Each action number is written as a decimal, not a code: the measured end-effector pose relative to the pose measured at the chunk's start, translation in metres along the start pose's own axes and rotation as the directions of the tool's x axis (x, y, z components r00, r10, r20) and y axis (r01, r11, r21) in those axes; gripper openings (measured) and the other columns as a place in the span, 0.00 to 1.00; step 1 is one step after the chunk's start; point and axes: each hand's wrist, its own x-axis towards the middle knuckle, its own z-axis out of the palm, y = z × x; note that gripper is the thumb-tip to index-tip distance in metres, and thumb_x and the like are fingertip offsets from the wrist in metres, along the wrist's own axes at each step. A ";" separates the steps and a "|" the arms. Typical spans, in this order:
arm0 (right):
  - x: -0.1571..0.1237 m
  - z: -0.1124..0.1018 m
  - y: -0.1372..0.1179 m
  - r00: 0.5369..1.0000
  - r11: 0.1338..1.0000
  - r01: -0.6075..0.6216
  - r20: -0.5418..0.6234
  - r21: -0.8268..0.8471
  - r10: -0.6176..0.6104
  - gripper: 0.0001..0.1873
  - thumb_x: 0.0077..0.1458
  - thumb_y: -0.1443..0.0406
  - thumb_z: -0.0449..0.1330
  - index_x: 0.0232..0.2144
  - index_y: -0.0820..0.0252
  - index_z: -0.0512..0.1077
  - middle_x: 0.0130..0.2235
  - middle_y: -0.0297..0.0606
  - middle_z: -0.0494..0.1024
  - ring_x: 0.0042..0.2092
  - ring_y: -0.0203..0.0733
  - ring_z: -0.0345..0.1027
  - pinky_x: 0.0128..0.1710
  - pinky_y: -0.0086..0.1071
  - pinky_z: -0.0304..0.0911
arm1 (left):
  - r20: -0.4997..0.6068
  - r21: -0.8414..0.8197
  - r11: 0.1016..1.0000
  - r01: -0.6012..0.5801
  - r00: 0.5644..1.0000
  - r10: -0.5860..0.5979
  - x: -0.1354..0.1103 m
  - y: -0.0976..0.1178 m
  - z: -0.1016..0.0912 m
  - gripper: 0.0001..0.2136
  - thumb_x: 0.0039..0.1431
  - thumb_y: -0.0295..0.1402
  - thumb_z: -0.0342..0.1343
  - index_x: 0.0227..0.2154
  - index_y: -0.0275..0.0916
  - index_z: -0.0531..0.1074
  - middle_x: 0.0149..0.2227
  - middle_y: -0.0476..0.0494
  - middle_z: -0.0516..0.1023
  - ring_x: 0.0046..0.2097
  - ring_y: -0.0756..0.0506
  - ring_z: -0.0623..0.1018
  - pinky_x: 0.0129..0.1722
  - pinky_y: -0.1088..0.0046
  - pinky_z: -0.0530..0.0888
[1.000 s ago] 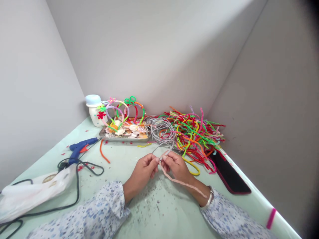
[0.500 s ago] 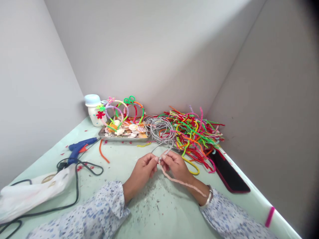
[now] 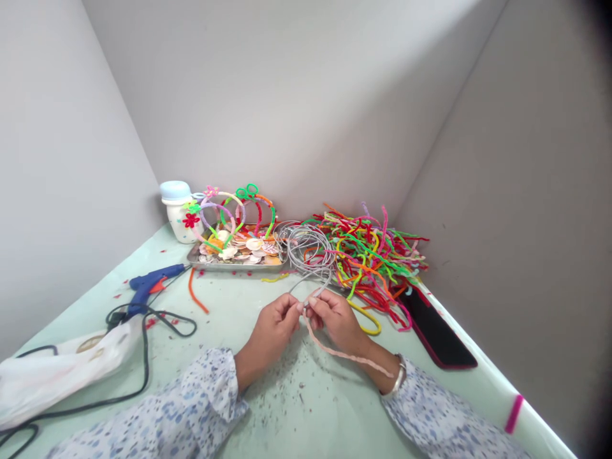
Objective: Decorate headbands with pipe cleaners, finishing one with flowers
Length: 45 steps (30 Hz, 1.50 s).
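My left hand [image 3: 276, 325] and my right hand [image 3: 336, 320] meet at the fingertips above the pale green table top. Together they pinch a pale pink pipe cleaner [image 3: 344, 352], which curves down past my right wrist. A bundle of thin grey wire [image 3: 306, 245] sits beyond my hands, and two of its strands run down towards my fingertips. I cannot tell which hand holds those strands. A heap of multicoloured pipe cleaners [image 3: 370, 255] lies to the right of the wire, and a yellow pipe cleaner [image 3: 366, 322] lies just beyond my right hand.
A metal tray of shells [image 3: 236, 267] holds pipe-cleaner hoops beside a white jar [image 3: 179, 220]. To the left lie a blue glue gun [image 3: 148, 284], its black cable [image 3: 146, 363], a loose orange pipe cleaner [image 3: 195, 295] and a white bag [image 3: 62, 363]. A black phone [image 3: 437, 331] lies at right.
My hands have barely moved. The pink pipe cleaner now hangs in a slightly deeper curve, and the whole view has shifted a little.
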 end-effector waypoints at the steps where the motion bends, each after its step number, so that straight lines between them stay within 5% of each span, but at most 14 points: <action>1: 0.000 0.000 0.000 1.000 1.000 0.001 0.001 -0.005 -0.001 0.14 0.58 0.58 0.53 0.26 0.62 0.69 0.20 0.30 0.69 0.21 0.32 0.60 0.23 0.27 0.56 | 0.000 0.003 1.000 -0.001 1.000 0.001 0.000 0.001 0.000 0.13 0.59 0.40 0.48 0.25 0.38 0.65 0.19 0.55 0.62 0.20 0.54 0.60 0.20 0.79 0.58; 9: 0.002 -0.001 0.005 0.998 1.000 0.010 -0.068 -0.017 -0.011 0.15 0.57 0.57 0.54 0.24 0.60 0.67 0.20 0.30 0.69 0.20 0.33 0.59 0.22 0.27 0.55 | 0.051 -0.167 0.986 0.028 0.999 -0.020 -0.001 0.005 0.000 0.15 0.61 0.43 0.45 0.27 0.37 0.64 0.22 0.53 0.66 0.21 0.53 0.63 0.22 0.78 0.61; 23: -0.002 0.003 -0.004 0.997 0.997 -0.017 0.071 0.076 0.012 0.09 0.53 0.59 0.60 0.33 0.58 0.68 0.23 0.28 0.67 0.24 0.34 0.60 0.24 0.27 0.56 | -0.002 -0.088 0.996 0.025 1.000 -0.026 -0.005 0.004 0.001 0.16 0.60 0.43 0.46 0.23 0.38 0.63 0.18 0.54 0.62 0.20 0.53 0.62 0.21 0.78 0.58; 45: -0.002 0.005 -0.003 0.999 0.999 -0.017 0.046 0.029 0.016 0.05 0.51 0.65 0.58 0.28 0.58 0.65 0.21 0.27 0.64 0.23 0.33 0.58 0.24 0.28 0.54 | -0.025 -0.027 0.999 0.036 0.999 -0.037 -0.003 0.002 0.001 0.17 0.59 0.45 0.46 0.21 0.38 0.63 0.17 0.54 0.62 0.20 0.52 0.62 0.21 0.77 0.58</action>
